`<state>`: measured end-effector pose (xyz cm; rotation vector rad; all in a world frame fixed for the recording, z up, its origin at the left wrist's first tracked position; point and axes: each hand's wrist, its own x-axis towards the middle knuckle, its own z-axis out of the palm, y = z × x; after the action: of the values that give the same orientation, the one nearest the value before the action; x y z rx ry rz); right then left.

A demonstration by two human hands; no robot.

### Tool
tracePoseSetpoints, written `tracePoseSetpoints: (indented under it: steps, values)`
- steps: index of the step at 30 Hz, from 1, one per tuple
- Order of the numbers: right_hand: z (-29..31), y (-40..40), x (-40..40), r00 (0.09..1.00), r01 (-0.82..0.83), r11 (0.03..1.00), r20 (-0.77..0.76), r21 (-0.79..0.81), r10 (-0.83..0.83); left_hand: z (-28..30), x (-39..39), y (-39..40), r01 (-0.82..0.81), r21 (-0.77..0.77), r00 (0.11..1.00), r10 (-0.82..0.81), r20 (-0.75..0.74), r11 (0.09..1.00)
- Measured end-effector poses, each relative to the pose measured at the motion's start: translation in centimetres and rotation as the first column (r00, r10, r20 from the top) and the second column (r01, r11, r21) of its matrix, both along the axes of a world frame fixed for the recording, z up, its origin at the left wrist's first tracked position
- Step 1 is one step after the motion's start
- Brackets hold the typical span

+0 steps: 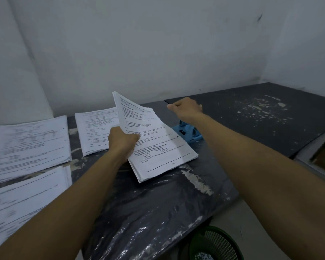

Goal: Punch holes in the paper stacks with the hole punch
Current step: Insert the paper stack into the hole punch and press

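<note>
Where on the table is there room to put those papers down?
Bare tabletop lies near the front edge, between the held paper stack and the green basket. The dark board right of the blue hole punch is also open, though littered with scraps. The left side is crowded: three stacks lie close together.

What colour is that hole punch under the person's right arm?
Light blue, with dark slots; the plastic hole punch shows best in the head view, partly hidden by the right hand.

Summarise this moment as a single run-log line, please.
left hand: grips paper stack, far end lifted | right hand: curled above blue hole punch | three other stacks left
</note>
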<state>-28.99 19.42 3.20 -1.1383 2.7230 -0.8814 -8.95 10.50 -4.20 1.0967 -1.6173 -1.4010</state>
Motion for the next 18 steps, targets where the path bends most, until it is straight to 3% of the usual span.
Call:
tracePoseSetpoints:
  steps: [5, 7, 9, 13, 16, 18]
  values:
    - [-0.1, 0.7, 3.8, 0.907, -0.16, 0.973, -0.414, -0.169, 0.077, 1.2, 3.2, 0.3, 0.037, -0.001, 0.997, -0.037, -0.061, 0.999]
    - [-0.3, 1.0, 5.7, 0.882, -0.29, 0.915, -0.449, -0.279, 0.143, 1.8, 4.9, 0.3, 0.041, 0.0, 0.996, -0.041, -0.085, 0.999]
    - [-0.9, 1.3, 7.3, 0.914, -0.334, 0.864, -0.353, -0.376, 0.199, 2.4, 6.8, 0.3, 0.044, -0.002, 0.994, -0.044, -0.101, 0.999]
    - [-1.5, 1.6, 10.4, 0.973, -0.211, 0.903, 0.005, -0.374, 0.23, 3.6, 10.8, 0.5, 0.064, 0.013, 0.987, -0.062, -0.15, 0.998]
    - [-1.3, 1.8, 12.4, 0.92, -0.15, 0.899, 0.275, -0.411, 0.279, 4.7, 13.8, 0.8, 0.069, 0.017, 0.982, -0.065, -0.175, 0.997]
    - [-1.2, 2.3, 14.0, 0.818, -0.136, 0.87, 0.442, -0.474, 0.369, 5.3, 16.0, 1.1, 0.077, 0.006, 0.984, -0.075, -0.159, 0.997]
